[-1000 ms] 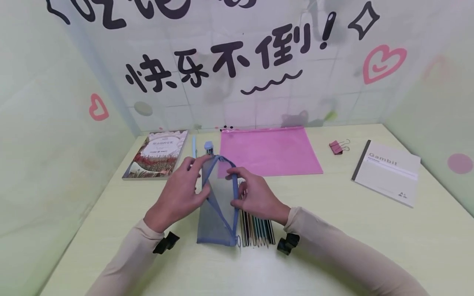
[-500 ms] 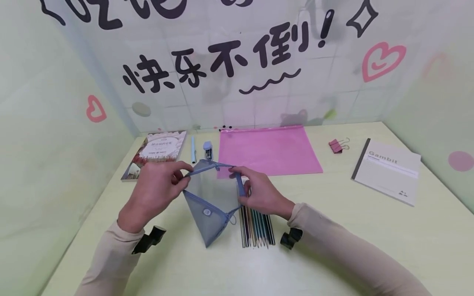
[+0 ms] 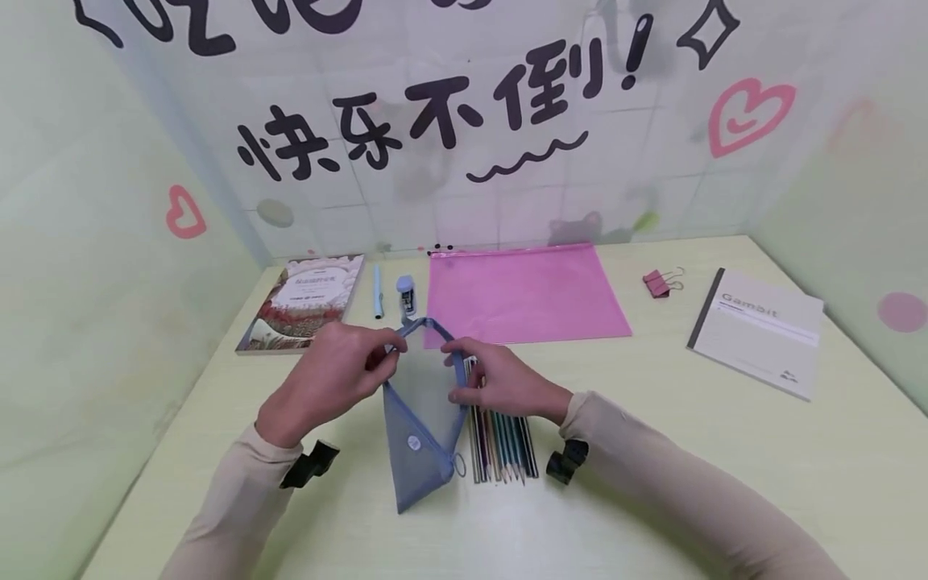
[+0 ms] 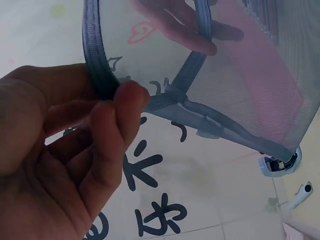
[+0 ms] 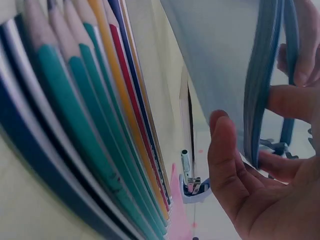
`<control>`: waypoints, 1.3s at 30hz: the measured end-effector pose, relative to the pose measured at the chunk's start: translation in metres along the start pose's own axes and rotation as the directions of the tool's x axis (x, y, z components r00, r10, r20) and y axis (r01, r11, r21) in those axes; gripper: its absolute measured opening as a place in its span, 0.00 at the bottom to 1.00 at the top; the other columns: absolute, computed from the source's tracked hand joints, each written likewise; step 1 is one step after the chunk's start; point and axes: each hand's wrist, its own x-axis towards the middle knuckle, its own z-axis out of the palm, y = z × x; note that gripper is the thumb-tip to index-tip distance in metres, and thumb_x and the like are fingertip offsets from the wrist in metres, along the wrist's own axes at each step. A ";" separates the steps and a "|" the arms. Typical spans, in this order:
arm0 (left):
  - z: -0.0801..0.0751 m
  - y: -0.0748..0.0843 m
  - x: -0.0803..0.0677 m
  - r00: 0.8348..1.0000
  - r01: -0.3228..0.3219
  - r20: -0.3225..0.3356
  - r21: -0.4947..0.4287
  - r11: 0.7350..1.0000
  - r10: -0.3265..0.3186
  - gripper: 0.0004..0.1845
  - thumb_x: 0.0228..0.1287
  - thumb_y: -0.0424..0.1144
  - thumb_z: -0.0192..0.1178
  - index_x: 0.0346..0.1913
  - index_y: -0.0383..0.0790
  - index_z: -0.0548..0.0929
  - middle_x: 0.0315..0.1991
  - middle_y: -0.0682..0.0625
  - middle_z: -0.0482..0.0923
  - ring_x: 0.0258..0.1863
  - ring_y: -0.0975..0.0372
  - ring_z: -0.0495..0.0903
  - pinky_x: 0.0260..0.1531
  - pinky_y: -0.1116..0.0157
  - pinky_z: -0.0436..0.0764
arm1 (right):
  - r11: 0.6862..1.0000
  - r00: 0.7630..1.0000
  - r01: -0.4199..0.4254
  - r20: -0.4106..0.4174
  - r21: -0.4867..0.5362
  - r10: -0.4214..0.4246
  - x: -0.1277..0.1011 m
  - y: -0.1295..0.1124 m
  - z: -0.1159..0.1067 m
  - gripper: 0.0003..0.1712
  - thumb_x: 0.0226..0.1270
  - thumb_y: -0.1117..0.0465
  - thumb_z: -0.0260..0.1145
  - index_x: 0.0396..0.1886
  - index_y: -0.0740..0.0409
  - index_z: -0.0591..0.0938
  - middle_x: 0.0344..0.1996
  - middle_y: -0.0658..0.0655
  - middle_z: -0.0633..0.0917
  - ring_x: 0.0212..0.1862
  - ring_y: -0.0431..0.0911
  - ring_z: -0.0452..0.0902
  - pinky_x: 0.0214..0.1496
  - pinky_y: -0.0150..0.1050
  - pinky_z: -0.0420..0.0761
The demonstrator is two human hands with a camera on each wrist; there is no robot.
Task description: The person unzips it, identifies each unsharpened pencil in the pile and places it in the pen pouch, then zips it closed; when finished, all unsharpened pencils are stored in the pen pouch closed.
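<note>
A blue-grey mesh zipper pouch (image 3: 416, 459) stands tilted over the table between both hands, its zipped mouth spread apart. My left hand (image 3: 329, 379) pinches the left zipper edge between thumb and fingers, seen close up in the left wrist view. On the opposite edge, my right hand (image 3: 511, 383) holds the zipper band, with fingers on either side of the mesh (image 5: 220, 55) in the right wrist view. Nothing shows inside the pouch. Just right of it lies a row of several pencils (image 3: 511, 451), tips toward the person, partly covered by the right hand.
A pink zip folder (image 3: 529, 294) lies at the back. Left of it are a light-blue correction-tape-like item (image 3: 407, 295), a light-blue pen (image 3: 378, 292) and a book (image 3: 308, 302). To the right lie a pink binder clip (image 3: 658, 283) and a white notebook (image 3: 761, 330).
The left hand first drew the pouch's left edge outward, widening its mouth, then came back partway right. The right hand keeps its hold with little movement. The pouch's lower end has swung.
</note>
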 end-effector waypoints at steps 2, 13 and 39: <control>0.002 -0.003 0.002 0.998 0.033 0.048 -0.042 0.999 -0.031 0.07 0.64 0.29 0.60 0.37 0.39 0.89 0.18 0.56 0.80 0.16 0.74 0.69 0.20 0.74 0.71 | 1.000 0.999 0.007 0.034 -0.013 -0.007 -0.001 0.002 -0.003 0.36 0.65 0.60 0.69 0.71 0.59 0.69 0.61 0.64 0.79 0.29 0.41 0.80 0.32 0.34 0.82; 0.018 -0.017 0.008 0.988 0.082 0.141 -0.120 0.989 -0.065 0.07 0.63 0.30 0.61 0.36 0.41 0.89 0.19 0.59 0.78 0.18 0.71 0.69 0.23 0.73 0.71 | 0.980 1.000 0.024 0.010 -0.197 -0.022 -0.018 0.029 -0.040 0.14 0.69 0.63 0.65 0.52 0.60 0.83 0.38 0.55 0.87 0.35 0.40 0.81 0.38 0.33 0.81; 0.026 -0.023 0.011 0.983 0.113 0.167 -0.211 0.971 -0.078 0.08 0.67 0.31 0.59 0.38 0.43 0.89 0.19 0.58 0.76 0.18 0.70 0.69 0.23 0.71 0.71 | 0.935 0.994 -0.113 -0.031 -0.337 0.109 -0.018 0.052 -0.048 0.04 0.61 0.66 0.70 0.34 0.57 0.83 0.25 0.51 0.85 0.28 0.39 0.76 0.33 0.33 0.76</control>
